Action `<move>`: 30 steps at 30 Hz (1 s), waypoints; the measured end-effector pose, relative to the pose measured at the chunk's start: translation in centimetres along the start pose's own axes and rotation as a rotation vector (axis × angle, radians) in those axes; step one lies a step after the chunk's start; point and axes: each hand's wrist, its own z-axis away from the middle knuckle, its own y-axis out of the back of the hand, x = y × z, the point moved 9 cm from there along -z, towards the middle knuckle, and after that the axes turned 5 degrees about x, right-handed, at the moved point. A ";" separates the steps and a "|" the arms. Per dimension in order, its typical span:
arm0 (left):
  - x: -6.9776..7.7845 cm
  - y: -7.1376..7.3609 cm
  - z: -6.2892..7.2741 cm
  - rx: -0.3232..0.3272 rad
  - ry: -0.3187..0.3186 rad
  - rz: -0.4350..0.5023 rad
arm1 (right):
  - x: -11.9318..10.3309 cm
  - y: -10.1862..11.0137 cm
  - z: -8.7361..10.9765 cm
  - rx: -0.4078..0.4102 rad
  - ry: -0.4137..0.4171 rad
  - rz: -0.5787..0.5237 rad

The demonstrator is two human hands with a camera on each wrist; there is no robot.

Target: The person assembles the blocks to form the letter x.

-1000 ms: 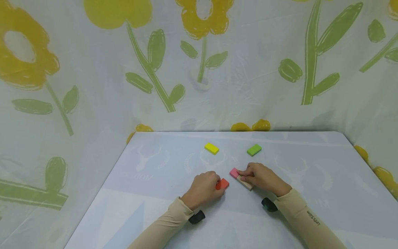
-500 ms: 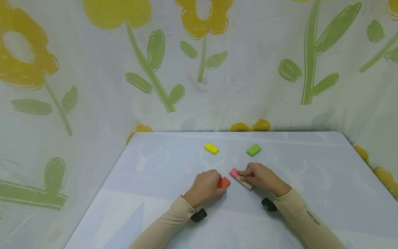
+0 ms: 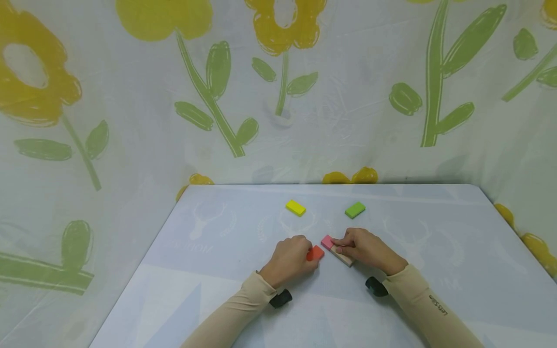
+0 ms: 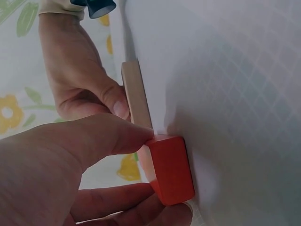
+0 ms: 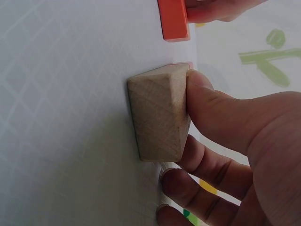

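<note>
My left hand [image 3: 287, 261] pinches a red block [image 3: 316, 253] between thumb and fingers; the left wrist view shows the red block [image 4: 174, 169] low over the tabletop. To its right, my right hand [image 3: 370, 249] grips a plain wooden block [image 3: 342, 257] lying flat on the table. A pink block [image 3: 327, 241] sits end to end with the wooden one, at its far left end, with my right index fingertip by it. In the right wrist view the thumb lies along one side of the wooden block [image 5: 155, 117], and the red block [image 5: 174, 21] is a small gap away.
Farther back on the white patterned table [image 3: 243, 290] lie a yellow block [image 3: 296, 208] and a green block [image 3: 355, 210], apart from each other. A flower-printed curtain [image 3: 348, 96] hangs behind the table's back edge.
My left hand has slid slightly right and away from me with the red block, narrowing its gap to the pink and wooden blocks. My right hand stays in place.
</note>
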 end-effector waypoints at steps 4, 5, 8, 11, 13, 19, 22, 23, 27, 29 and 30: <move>0.0 0.0 -0.1 0.004 -0.007 -0.003 | 0.0 0.0 0.0 -0.001 -0.009 -0.005; 0.1 0.0 -0.1 0.005 -0.009 -0.005 | -0.1 0.0 0.0 -0.001 -0.005 -0.006; 0.2 0.0 -0.2 0.013 -0.017 -0.005 | -0.1 0.0 0.0 0.002 0.002 -0.010; 0.3 0.0 -0.2 0.013 -0.020 -0.006 | -0.1 0.0 0.0 0.002 0.004 -0.011; 0.4 0.0 -0.3 0.013 -0.019 -0.005 | 0.0 0.0 0.0 0.002 -0.005 -0.013; 0.4 0.1 -0.5 0.003 -0.017 -0.006 | 0.2 -0.1 -0.1 0.002 -0.010 -0.006; 0.4 0.0 -0.6 0.001 -0.018 -0.001 | 0.2 -0.1 -0.1 0.000 -0.015 -0.006; 0.4 0.0 -0.6 -0.001 -0.017 0.000 | 0.2 -0.1 -0.1 0.001 -0.016 -0.006; 0.4 0.1 -0.7 -0.007 -0.010 0.003 | 0.2 -0.1 -0.1 0.002 -0.018 -0.003; 0.4 0.0 -0.8 -0.007 -0.009 0.001 | 0.2 -0.1 -0.1 0.003 -0.014 -0.002; 0.4 0.0 -0.8 -0.006 -0.009 -0.001 | 0.2 -0.1 -0.1 0.003 -0.011 -0.001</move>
